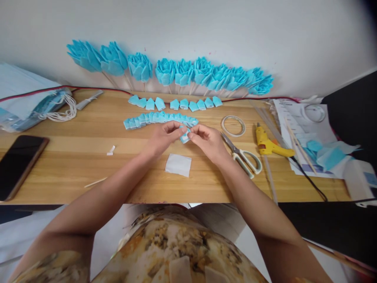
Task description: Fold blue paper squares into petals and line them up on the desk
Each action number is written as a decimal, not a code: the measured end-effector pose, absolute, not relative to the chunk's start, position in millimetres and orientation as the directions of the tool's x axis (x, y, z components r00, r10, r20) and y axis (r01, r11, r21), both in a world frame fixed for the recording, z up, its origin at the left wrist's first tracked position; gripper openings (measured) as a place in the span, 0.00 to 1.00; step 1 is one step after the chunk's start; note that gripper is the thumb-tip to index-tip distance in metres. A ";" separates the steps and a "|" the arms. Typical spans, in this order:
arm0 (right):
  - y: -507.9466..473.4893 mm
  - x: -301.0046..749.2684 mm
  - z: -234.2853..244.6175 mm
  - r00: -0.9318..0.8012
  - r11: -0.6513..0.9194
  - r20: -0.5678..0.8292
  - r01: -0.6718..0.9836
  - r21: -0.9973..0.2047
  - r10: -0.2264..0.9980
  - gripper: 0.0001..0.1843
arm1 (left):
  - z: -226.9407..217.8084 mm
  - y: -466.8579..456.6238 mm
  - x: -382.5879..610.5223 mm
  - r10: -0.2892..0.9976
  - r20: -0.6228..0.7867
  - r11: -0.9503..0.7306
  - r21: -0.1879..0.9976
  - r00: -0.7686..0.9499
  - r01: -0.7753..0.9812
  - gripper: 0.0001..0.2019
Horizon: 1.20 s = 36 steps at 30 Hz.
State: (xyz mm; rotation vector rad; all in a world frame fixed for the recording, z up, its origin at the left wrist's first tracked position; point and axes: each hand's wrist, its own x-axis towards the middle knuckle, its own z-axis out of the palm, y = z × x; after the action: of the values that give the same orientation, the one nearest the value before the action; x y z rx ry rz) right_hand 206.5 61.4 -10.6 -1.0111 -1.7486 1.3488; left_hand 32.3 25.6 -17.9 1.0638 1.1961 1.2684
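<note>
Between my two hands is a small folded blue petal with some white showing on its face. My left hand pinches its left side between thumb and finger, and my right hand grips its right side the same way. Just beyond my fingers runs a row of overlapping blue petals. Farther back lie several separate folded petals. A white square piece rests on the wooden table nearer to me, below the hands.
Blue flowers on sticks lean against the wall. Scissors, a tape roll and a yellow glue gun lie to the right, beside papers. On the left are a phone, white cords and plastic-wrapped sheets.
</note>
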 end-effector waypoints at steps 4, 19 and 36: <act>60.9 206.3 -9.5 -0.463 0.166 0.065 0.181 -0.969 0.884 0.10 | -15.3 24.9 32.3 0.997 -0.050 0.044 0.995 -0.067 -0.089 0.13; 67.4 209.3 -14.7 -0.456 0.131 0.061 0.123 -0.984 0.888 0.10 | -20.4 29.9 26.3 0.998 -0.054 0.047 0.985 -0.038 -0.165 0.15; 62.6 206.7 -14.7 -0.352 0.255 0.176 0.193 -0.947 0.919 0.07 | -14.9 17.9 35.5 0.896 0.427 -0.293 0.774 -0.121 0.562 0.05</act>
State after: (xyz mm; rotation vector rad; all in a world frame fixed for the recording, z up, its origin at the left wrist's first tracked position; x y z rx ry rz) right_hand 206.7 62.6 -14.7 -1.0281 -1.7333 1.1527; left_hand 35.5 17.9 -14.9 1.8173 1.6156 1.3808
